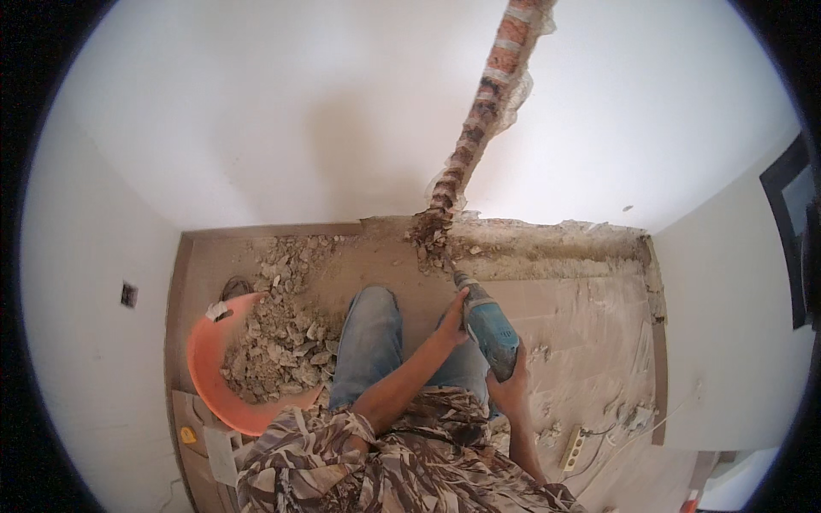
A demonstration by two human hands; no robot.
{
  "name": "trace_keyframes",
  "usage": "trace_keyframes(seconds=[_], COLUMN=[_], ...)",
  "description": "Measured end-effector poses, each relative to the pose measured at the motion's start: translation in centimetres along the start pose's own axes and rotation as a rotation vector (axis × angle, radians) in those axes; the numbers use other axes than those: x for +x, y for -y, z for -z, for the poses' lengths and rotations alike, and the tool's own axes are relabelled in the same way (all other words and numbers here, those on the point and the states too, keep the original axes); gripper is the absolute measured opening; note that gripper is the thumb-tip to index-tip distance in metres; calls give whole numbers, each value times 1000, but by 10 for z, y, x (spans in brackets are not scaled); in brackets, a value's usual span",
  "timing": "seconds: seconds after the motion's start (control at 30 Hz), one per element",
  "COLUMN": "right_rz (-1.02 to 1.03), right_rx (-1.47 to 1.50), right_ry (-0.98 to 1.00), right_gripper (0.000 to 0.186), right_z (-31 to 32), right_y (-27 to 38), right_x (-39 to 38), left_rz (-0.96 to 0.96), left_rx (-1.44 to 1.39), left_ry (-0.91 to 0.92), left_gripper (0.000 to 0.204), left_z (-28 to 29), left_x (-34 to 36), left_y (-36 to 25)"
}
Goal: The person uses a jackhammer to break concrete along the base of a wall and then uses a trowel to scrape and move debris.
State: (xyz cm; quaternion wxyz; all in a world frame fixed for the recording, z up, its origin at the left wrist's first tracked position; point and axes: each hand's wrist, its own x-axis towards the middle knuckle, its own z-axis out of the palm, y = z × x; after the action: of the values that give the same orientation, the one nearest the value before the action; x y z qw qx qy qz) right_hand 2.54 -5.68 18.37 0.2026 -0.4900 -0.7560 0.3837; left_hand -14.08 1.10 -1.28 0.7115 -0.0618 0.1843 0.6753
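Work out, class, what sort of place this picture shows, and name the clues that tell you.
Probably an indoor room under renovation. A rough groove runs down the white wall, baring brick; rubble is heaped at an orange tub; and a blue power drill is in use.

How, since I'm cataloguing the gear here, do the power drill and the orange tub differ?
Colour: the power drill is blue-green and dark, while the orange tub is dusty orange. State: the drill is gripped by the left hand and right hand; the tub is unheld and has rubble in it. Shape: the drill is long and narrow; the tub is wide with a curved rim.
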Motion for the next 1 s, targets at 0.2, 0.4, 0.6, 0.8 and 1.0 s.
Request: trace_keyframes(seconds=[0.2, 0.4, 0.6, 0.8, 1.0], right_rz=[14, -24, 7, -31, -21], right_rx=[-77, 42, 46, 35, 123], right_ry=[107, 47, 5, 41, 174], right_gripper=[85, 85, 84, 87, 93], right_z=[22, 12, 2, -42, -38], right_y=[-14, 4, 0, -3, -31], right_x=[-38, -39, 25, 83, 53], left_rz=[155, 161, 8, -3, 90], left_rx=[87, 174, 255, 292, 244], left_ry=[-36, -94, -34, 13, -35], left_gripper=[66, 66, 61, 53, 52], left_z=[-30, -35, -48, -11, 3], left_x=[-43, -38, 14, 59, 29], left_y=[-1, -7, -44, -97, -66])
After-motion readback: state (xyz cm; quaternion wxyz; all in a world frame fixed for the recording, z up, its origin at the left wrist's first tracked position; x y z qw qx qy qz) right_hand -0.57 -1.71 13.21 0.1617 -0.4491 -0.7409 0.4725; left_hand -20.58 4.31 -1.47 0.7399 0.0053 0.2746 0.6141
